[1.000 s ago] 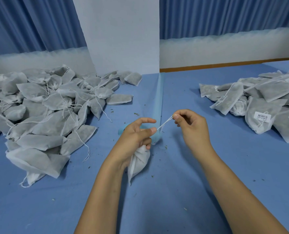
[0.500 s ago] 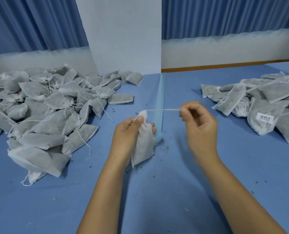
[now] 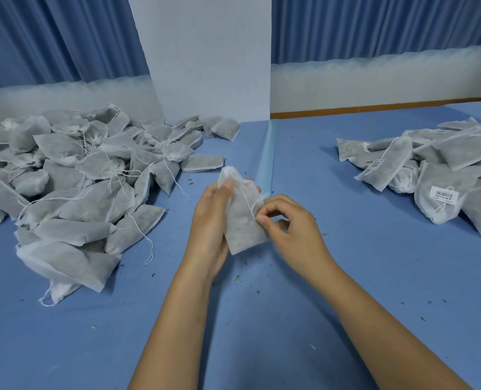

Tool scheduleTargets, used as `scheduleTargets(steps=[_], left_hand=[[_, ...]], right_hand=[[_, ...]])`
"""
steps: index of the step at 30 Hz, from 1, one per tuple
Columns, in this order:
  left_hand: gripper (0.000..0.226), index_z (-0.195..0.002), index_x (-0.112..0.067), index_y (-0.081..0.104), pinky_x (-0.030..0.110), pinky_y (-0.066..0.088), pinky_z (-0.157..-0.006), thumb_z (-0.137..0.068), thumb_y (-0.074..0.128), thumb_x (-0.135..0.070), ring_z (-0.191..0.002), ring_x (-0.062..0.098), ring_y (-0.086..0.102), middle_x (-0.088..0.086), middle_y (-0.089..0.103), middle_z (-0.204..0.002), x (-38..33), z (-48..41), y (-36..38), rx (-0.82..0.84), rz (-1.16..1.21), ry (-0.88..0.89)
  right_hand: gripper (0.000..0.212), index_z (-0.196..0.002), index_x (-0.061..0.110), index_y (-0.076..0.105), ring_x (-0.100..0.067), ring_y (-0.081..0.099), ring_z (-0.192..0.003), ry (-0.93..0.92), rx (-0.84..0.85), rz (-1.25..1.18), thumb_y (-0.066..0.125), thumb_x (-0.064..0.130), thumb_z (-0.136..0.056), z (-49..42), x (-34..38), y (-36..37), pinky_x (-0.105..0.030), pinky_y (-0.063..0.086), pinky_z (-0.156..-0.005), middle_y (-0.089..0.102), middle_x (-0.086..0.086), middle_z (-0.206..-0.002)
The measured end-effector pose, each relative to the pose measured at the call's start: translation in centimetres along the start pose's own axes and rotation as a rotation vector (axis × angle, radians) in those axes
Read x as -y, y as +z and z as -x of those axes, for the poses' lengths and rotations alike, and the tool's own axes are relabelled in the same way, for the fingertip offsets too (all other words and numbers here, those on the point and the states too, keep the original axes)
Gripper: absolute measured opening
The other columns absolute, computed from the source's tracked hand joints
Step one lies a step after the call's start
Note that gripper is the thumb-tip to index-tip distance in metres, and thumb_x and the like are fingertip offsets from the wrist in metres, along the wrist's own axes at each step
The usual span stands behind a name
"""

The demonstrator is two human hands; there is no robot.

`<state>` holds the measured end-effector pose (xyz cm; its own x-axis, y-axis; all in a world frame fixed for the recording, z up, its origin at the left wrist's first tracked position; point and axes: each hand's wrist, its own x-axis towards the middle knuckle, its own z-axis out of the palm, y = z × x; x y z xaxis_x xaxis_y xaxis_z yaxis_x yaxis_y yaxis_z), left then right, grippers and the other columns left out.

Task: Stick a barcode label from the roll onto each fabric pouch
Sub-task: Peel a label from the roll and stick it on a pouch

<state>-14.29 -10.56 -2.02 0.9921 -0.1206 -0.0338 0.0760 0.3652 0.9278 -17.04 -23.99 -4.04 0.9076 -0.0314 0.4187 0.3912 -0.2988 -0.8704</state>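
Pouch [image 3: 243, 226] in left grip [image 3: 209, 220], barcode-labelled pile [image 3: 464, 156] at right

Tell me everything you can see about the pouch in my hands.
The pouch is a rectangular bag of thin grey-white fabric with dark filling showing through. Its gathered top points away, cinched by a white drawstring. No label shows on its visible face. The left hand grips its left side and neck; the right hand pinches the drawstring at its right edge, above the blue table.
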Motion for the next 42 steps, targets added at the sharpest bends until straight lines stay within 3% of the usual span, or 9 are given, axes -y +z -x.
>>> scheduleTargets(steps=[3, 9, 14, 18, 21, 25, 29, 35, 42], left_hand=[[0.061, -0.132, -0.03, 0.046, 0.042, 0.055, -0.092, -0.08, 0.078, -0.025, -0.104, 0.02, 0.067, 0.006, 0.068, -0.117, 0.8, 0.2, 0.7, -0.059, -0.412, 0.153], [0.087, -0.133, -0.05, 0.025, 0.016, 0.047, -0.085, -0.077, 0.076, -0.007, -0.105, 0.0, 0.059, -0.006, 0.058, -0.113, 0.7, -0.3, -0.4, -0.286, -0.509, 0.455], [0.058, -0.105, -0.021, 0.039, 0.004, 0.029, -0.094, -0.07, 0.076, 0.007, -0.108, -0.015, 0.036, 0.001, 0.035, -0.122, 0.3, -0.7, -1.8, -0.49, -0.639, 0.709], [0.03, -0.074, -0.02, 0.058, -0.004, 0.021, -0.093, -0.074, 0.075, 0.004, -0.111, -0.031, 0.028, 0.003, 0.039, -0.131, 0.7, -0.8, -1.7, -0.414, -0.736, 0.723], [0.024, -0.066, -0.011, 0.069, -0.001, 0.029, -0.091, -0.075, 0.07, 0.012, -0.117, -0.023, 0.034, 0.005, 0.042, -0.136, 1.2, -1.0, -1.7, -0.31, -0.773, 0.781], [0.025, -0.069, -0.01, 0.073, 0.006, 0.034, -0.092, -0.078, 0.068, 0.013, -0.128, -0.014, 0.033, -0.001, 0.04, -0.14, 1.9, -1.2, -1.6, -0.106, -0.866, 0.874], [0.018, -0.084, -0.012, 0.076, 0.002, 0.034, -0.09, -0.085, 0.066, 0.003, -0.124, -0.02, 0.032, -0.01, 0.037, -0.143, 2.4, -1.2, -1.4, 0.036, -0.983, 0.865], [0.033, -0.109, -0.019, 0.072, 0.01, 0.027, -0.106, -0.079, 0.08, -0.009, -0.137, 0.001, 0.033, -0.001, 0.037, -0.146, 1.7, -0.9, -1.5, 0.236, -0.961, 0.933], [0.026, -0.108, -0.012, 0.072, 0.012, 0.033, -0.104, -0.083, 0.076, -0.007, -0.134, 0.003, 0.037, 0.007, 0.039, -0.145, 1.7, -0.8, -1.5, 0.083, -0.979, 0.985]], right_hand=[[0.011, -0.077, 0.007, 0.066, -0.008, 0.056, -0.074, 0.014, -0.084, -0.023, 0.064, 0.003, -0.087, -0.3, 0.0, -0.2, -0.013, 0.041, -0.064, 0.061, 0.003, -0.087], [0.008, -0.085, 0.005, 0.067, -0.016, 0.059, -0.085, -0.026, -0.056, -0.003, 0.069, -0.002, -0.081, -0.8, -0.2, -1.2, -0.025, 0.048, -0.078, 0.063, -0.004, -0.095], [0.037, -0.101, 0.039, 0.055, -0.011, 0.035, -0.112, 0.216, 0.289, 0.459, 0.078, 0.029, -0.074, -1.1, -2.2, -3.1, -0.02, 0.03, -0.087, 0.047, 0.012, -0.113], [0.015, -0.094, 0.02, 0.066, -0.001, 0.034, -0.12, -0.054, 0.262, 0.686, 0.074, 0.021, -0.081, -1.3, -3.0, -1.4, -0.021, 0.011, -0.094, 0.056, 0.017, -0.101], [0.007, -0.081, 0.013, 0.069, 0.026, 0.021, -0.108, -0.046, 0.097, 0.432, 0.072, 0.019, -0.084, -1.4, -3.0, -1.4, -0.023, 0.015, -0.094, 0.048, 0.019, -0.091], [0.018, -0.07, 0.025, 0.064, -0.015, 0.052, -0.09, 0.076, 0.05, 0.169, 0.074, 0.016, -0.082, -1.4, -2.0, -1.3, -0.025, 0.035, -0.088, 0.061, 0.005, -0.089], [0.007, -0.077, 0.008, 0.071, -0.014, 0.047, -0.068, 0.134, 0.009, 0.018, 0.072, 0.012, -0.083, -1.5, -1.7, -1.1, -0.032, 0.04, -0.071, 0.064, -0.003, -0.075], [0.005, -0.076, 0.006, 0.073, -0.01, 0.062, -0.076, 0.046, -0.083, -0.155, 0.074, 0.009, -0.08, -1.4, -1.5, -2.5, -0.02, 0.047, -0.079, 0.07, -0.008, -0.08], [0.023, -0.099, 0.014, 0.073, -0.014, 0.068, -0.095, 0.149, 0.077, -0.432, 0.068, 0.0, -0.082, -1.4, -1.6, -2.2, -0.02, 0.051, -0.084, 0.075, -0.004, -0.098]])
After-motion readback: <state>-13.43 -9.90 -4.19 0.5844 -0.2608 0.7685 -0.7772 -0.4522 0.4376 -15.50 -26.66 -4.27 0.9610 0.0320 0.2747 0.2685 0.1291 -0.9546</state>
